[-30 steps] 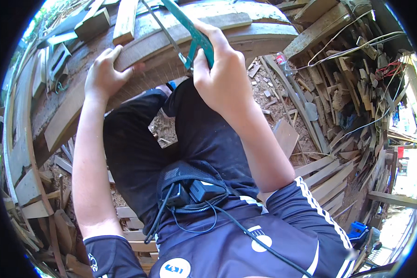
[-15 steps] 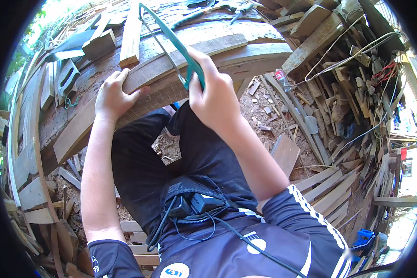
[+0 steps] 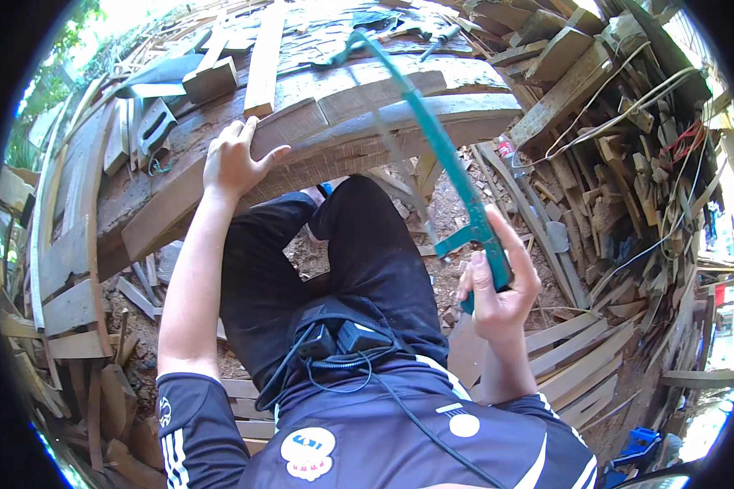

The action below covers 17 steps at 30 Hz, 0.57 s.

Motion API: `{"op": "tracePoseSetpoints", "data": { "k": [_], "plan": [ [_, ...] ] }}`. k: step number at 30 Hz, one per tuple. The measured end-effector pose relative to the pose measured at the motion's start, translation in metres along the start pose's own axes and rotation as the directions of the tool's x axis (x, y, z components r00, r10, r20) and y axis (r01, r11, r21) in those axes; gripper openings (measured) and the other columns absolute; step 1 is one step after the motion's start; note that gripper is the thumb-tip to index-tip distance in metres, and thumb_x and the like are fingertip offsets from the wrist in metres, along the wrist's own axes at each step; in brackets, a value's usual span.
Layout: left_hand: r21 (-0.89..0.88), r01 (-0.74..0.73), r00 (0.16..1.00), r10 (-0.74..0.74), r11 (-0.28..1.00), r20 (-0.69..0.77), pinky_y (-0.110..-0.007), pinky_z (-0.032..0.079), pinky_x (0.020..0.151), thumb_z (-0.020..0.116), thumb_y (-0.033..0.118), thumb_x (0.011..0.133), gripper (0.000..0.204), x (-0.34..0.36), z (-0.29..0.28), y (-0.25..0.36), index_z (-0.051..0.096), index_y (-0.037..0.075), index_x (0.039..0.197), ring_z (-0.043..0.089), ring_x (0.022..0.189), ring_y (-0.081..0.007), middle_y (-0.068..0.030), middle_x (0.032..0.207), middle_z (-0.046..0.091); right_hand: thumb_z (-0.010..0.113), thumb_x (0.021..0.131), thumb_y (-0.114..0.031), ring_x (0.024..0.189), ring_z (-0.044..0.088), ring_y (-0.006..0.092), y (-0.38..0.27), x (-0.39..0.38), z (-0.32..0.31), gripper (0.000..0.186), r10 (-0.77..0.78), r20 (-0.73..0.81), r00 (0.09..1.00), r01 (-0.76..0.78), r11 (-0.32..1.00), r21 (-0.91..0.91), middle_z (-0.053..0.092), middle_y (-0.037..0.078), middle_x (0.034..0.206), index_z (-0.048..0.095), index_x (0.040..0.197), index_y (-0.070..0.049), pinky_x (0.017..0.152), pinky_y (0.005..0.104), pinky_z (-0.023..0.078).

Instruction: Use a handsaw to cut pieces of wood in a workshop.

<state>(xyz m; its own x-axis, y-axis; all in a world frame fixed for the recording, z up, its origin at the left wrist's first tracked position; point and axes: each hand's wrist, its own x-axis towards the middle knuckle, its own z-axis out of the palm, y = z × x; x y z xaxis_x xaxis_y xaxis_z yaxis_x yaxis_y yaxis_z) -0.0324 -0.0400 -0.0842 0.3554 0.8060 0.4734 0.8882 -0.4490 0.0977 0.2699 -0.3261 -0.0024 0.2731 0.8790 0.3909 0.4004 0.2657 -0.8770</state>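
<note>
My right hand (image 3: 504, 285) is closed round the handle of a green-framed hacksaw (image 3: 432, 130). It holds the saw over my right thigh, with the frame slanting up and left. The saw's thin blade (image 3: 395, 147) is blurred and passes in front of the workbench edge. My left hand (image 3: 240, 159) lies with fingers stretched and thumb spread against a short wooden board (image 3: 289, 130) at the bench's near edge. Right of that board, a narrow line parts it from another length of board (image 3: 383, 94).
A pale wooden strip (image 3: 263, 69) lies lengthwise beyond my left hand. To its left are a wood block (image 3: 210, 80) and a handsaw with a dark handle (image 3: 156, 130). Scrap wood (image 3: 620, 171) is heaped at the right, with loose cables (image 3: 595, 122) across it.
The hacksaw has come off the board, drawn back toward me and to the right. A dividing line now shows across the board. The left hand's fingers have straightened slightly.
</note>
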Motion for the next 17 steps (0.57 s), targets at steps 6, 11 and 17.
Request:
{"op": "tracePoseSetpoints", "data": {
  "k": [6, 11, 17],
  "plan": [
    [0.434, -0.282, 0.913, 0.379, 0.855, -0.153, -0.036, 0.044, 0.081, 0.064, 0.045, 0.095, 0.05, 0.02, -0.038, -0.008, 0.062, 0.013, 0.134, 0.059, 0.099, -0.0204, -0.0059, 0.103, 0.058, 0.052, 0.1, 0.001, 0.054, 0.056, 0.0052, 0.021, 0.0, -0.017, 0.049, -0.1, -0.121, 0.988, 0.09, 0.992, -0.09, 0.067, 0.006, 0.08, 0.046, 0.149, 0.005, 0.05, 0.0229, 0.048],
    [0.401, -0.38, 0.901, 0.432, 0.833, -0.045, -0.04, 0.042, 0.09, 0.064, 0.013, 0.087, 0.044, 0.019, -0.028, -0.019, 0.062, 0.019, 0.131, 0.057, 0.109, -0.0189, -0.0029, 0.11, 0.057, 0.06, 0.094, -0.001, 0.059, 0.062, 0.0082, 0.047, -0.002, -0.019, 0.046, -0.065, -0.146, 0.987, 0.038, 0.984, -0.176, 0.072, 0.012, 0.083, 0.057, 0.14, 0.007, 0.056, 0.024, 0.049],
    [0.044, -0.231, 0.973, 0.23, 0.972, 0.025, -0.042, 0.047, 0.104, 0.068, 0.001, 0.082, 0.043, 0.001, -0.007, -0.029, 0.067, 0.012, 0.124, 0.058, 0.119, -0.0287, -0.0081, 0.127, 0.06, 0.054, 0.103, -0.005, 0.051, 0.057, 0.008, 0.033, 0.005, -0.021, 0.041, -0.221, -0.081, 0.972, 0.212, 0.972, -0.103, 0.062, 0.004, 0.067, 0.055, 0.142, 0.006, 0.049, 0.0241, 0.047]
  ]
}}
